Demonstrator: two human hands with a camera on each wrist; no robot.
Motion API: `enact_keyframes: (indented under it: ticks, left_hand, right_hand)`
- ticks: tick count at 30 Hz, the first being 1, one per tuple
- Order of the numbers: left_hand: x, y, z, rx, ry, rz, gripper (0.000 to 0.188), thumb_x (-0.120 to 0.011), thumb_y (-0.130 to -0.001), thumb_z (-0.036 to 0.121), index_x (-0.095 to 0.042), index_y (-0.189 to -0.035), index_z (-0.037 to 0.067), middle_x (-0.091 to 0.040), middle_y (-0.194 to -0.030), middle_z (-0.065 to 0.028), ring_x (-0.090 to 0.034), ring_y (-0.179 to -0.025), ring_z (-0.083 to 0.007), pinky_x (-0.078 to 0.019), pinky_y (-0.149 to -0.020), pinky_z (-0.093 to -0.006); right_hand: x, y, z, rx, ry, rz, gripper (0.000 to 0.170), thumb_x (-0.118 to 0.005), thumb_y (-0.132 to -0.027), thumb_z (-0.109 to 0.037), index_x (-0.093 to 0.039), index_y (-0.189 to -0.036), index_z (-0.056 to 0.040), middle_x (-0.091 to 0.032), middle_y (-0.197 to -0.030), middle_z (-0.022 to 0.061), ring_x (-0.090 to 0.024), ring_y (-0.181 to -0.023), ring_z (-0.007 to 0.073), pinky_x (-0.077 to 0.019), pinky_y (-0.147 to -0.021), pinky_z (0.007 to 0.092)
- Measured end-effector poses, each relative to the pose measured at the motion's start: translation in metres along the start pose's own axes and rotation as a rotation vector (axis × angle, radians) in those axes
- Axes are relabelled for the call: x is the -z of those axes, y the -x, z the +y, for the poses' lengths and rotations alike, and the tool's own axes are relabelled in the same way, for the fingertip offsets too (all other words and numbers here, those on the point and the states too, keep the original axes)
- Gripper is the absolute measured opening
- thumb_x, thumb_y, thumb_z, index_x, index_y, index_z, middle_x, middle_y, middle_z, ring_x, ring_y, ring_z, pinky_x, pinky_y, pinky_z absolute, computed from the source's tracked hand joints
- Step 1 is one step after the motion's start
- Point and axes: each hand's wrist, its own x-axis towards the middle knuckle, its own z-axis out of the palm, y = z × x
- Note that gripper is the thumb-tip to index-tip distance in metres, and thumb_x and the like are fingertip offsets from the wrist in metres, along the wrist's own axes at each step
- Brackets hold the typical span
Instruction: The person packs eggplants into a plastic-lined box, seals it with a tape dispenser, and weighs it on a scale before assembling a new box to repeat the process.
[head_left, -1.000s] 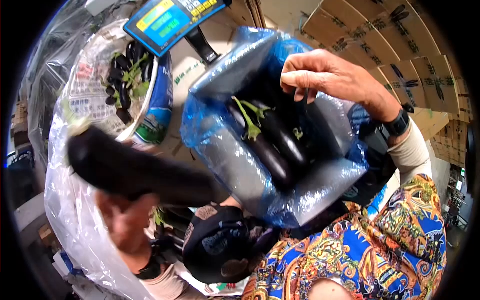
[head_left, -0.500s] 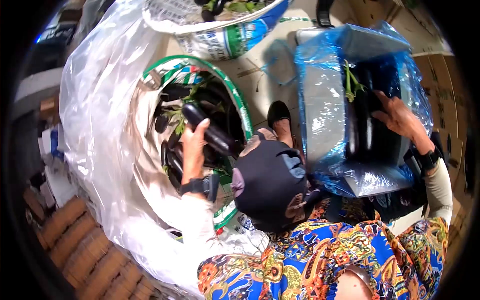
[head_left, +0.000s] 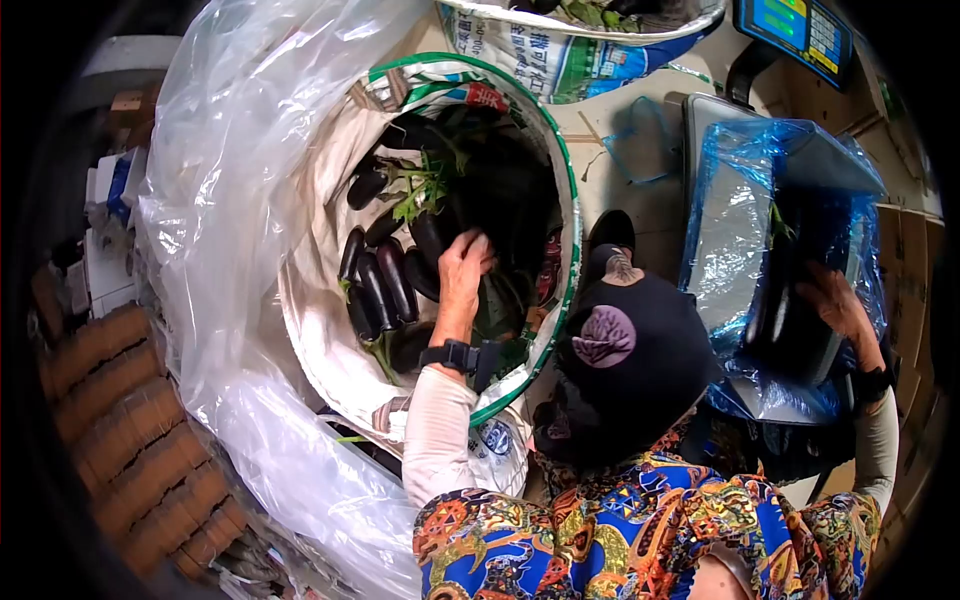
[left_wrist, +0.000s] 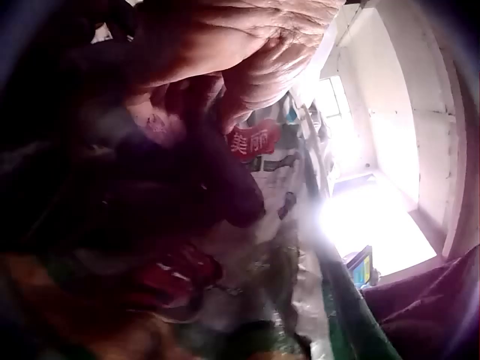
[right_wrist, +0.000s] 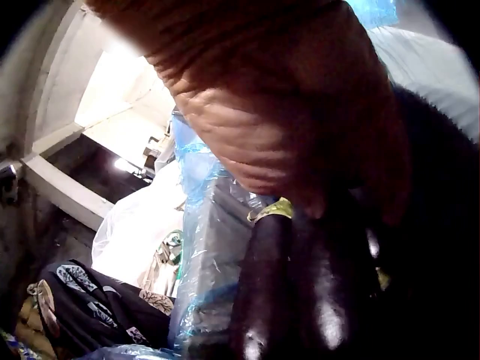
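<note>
My left hand (head_left: 462, 275) reaches down into a round woven sack (head_left: 572, 215) with a green rim, among several dark eggplants (head_left: 372, 285). In the left wrist view its fingers curl round a dark eggplant (left_wrist: 241, 196), whose rounded end sticks out below them; much of it is lost in shadow. On the other side, my right hand (head_left: 840, 305) is inside a box lined with blue plastic (head_left: 735, 205). Its fingers rest over glossy eggplants (right_wrist: 330, 300) lying lengthwise there, and the fingertips are hidden in the dark.
The box sits on a scale, whose lit display (head_left: 785, 25) stands behind it. Another printed sack (head_left: 590, 62) is at the back. Clear plastic sheeting (head_left: 240, 230) drapes along the left, near stacked brown cardboard (head_left: 130, 430). A dark cloth-covered knee (head_left: 640, 350) lies between sack and box.
My left hand carried an eggplant from beside the box over to the sack, then lower into it. My right hand went from above the box down onto the eggplants inside. The head view shifted left.
</note>
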Motion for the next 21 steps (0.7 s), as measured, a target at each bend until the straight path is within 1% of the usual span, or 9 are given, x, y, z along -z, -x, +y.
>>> enact_keyframes:
  ticks: [1, 5, 7, 9, 11, 13, 15, 17, 21]
  left_hand:
    - [0.008, 0.008, -0.003, 0.041, -0.026, 0.030, 0.035, -0.065, -0.090, 0.021, -0.059, -0.116, -0.001, -0.065, -0.092, -0.0064, -0.062, -0.080, -0.0133, -0.0473, -0.067, -0.0250]
    - [0.114, 0.011, -0.036, 0.249, -0.072, 0.312, 0.025, -0.061, -0.088, 0.013, -0.062, -0.108, -0.001, -0.065, -0.090, -0.0071, -0.062, -0.077, -0.0160, -0.0478, -0.064, -0.0264]
    - [0.171, 0.014, -0.056, 0.161, -0.140, 0.577, 0.016, -0.059, -0.086, 0.011, -0.064, -0.099, 0.001, -0.065, -0.084, -0.0075, -0.062, -0.070, -0.0175, -0.0480, -0.058, -0.0283]
    - [0.190, 0.022, -0.063, 0.111, 0.061, 0.724, 0.015, -0.056, -0.084, 0.007, -0.065, -0.093, -0.002, -0.062, -0.074, -0.0061, -0.057, -0.058, -0.0153, -0.0439, -0.051, -0.0270]
    - [0.212, 0.022, -0.081, 0.231, -0.057, 0.632, 0.012, -0.057, -0.084, 0.009, -0.065, -0.088, 0.000, -0.061, -0.072, -0.0064, -0.056, -0.057, -0.0155, -0.0431, -0.050, -0.0278]
    - [0.202, 0.022, -0.095, 0.233, -0.126, 0.588, 0.010, -0.059, -0.084, 0.009, -0.064, -0.089, 0.002, -0.060, -0.070, -0.0072, -0.055, -0.055, -0.0173, -0.0436, -0.048, -0.0298]
    - [0.184, 0.009, -0.116, 0.143, -0.178, 0.560, 0.022, -0.064, -0.086, 0.017, -0.065, -0.100, 0.000, -0.064, -0.081, -0.0078, -0.060, -0.069, -0.0211, -0.0489, -0.062, -0.0321]
    - [0.137, 0.009, -0.084, -0.062, -0.527, 0.627, 0.036, -0.069, -0.085, 0.027, -0.064, -0.106, -0.001, -0.068, -0.091, -0.0124, -0.063, -0.083, -0.0282, -0.0494, -0.077, -0.0366]
    - [0.074, -0.012, -0.043, -0.168, -0.749, 0.590, 0.057, -0.072, -0.080, 0.041, -0.060, -0.112, -0.005, -0.064, -0.107, -0.0248, -0.061, -0.103, -0.0370, -0.0455, -0.092, -0.0399]
  right_hand:
    - [0.000, 0.000, -0.011, 0.021, -0.062, 0.018, 0.038, -0.055, -0.096, -0.016, -0.053, -0.131, -0.0018, -0.052, -0.138, 0.0145, -0.050, -0.125, 0.0233, -0.0346, -0.106, 0.0329]
    - [0.003, 0.010, -0.047, -0.017, 0.321, 0.093, 0.038, -0.058, -0.095, -0.020, -0.056, -0.126, 0.0011, -0.060, -0.125, 0.0195, -0.057, -0.116, 0.0314, -0.0435, -0.097, 0.0361]
    - [0.006, 0.003, -0.050, -0.093, 0.303, 0.020, 0.041, -0.059, -0.093, -0.023, -0.056, -0.126, 0.0015, -0.061, -0.122, 0.0211, -0.058, -0.116, 0.0325, -0.0437, -0.097, 0.0363]
    - [0.006, 0.000, -0.048, -0.114, 0.289, -0.006, 0.044, -0.060, -0.092, -0.026, -0.056, -0.126, 0.0017, -0.061, -0.121, 0.0224, -0.058, -0.115, 0.0337, -0.0442, -0.096, 0.0364]
    - [0.004, 0.004, -0.039, -0.085, 0.279, 0.023, 0.046, -0.062, -0.091, -0.028, -0.057, -0.126, 0.0018, -0.061, -0.121, 0.0231, -0.057, -0.115, 0.0348, -0.0450, -0.095, 0.0365]
    - [0.002, 0.007, -0.055, -0.157, 0.262, 0.056, 0.040, -0.060, -0.093, -0.025, -0.059, -0.124, 0.0003, -0.062, -0.122, 0.0200, -0.057, -0.116, 0.0323, -0.0397, -0.101, 0.0360]
    - [0.001, 0.009, -0.049, -0.150, 0.260, 0.068, 0.034, -0.058, -0.094, -0.022, -0.061, -0.121, -0.0018, -0.062, -0.123, 0.0165, -0.056, -0.117, 0.0290, -0.0324, -0.106, 0.0354]
    - [0.001, 0.008, -0.016, -0.067, 0.269, 0.058, 0.028, -0.056, -0.095, -0.018, -0.063, -0.119, -0.0045, -0.062, -0.124, 0.0126, -0.055, -0.119, 0.0250, -0.0231, -0.112, 0.0346]
    - [0.003, 0.005, -0.013, -0.077, 0.246, 0.006, 0.025, -0.053, -0.097, -0.014, -0.064, -0.118, -0.0096, -0.062, -0.125, 0.0088, -0.054, -0.120, 0.0200, -0.0133, -0.114, 0.0343]
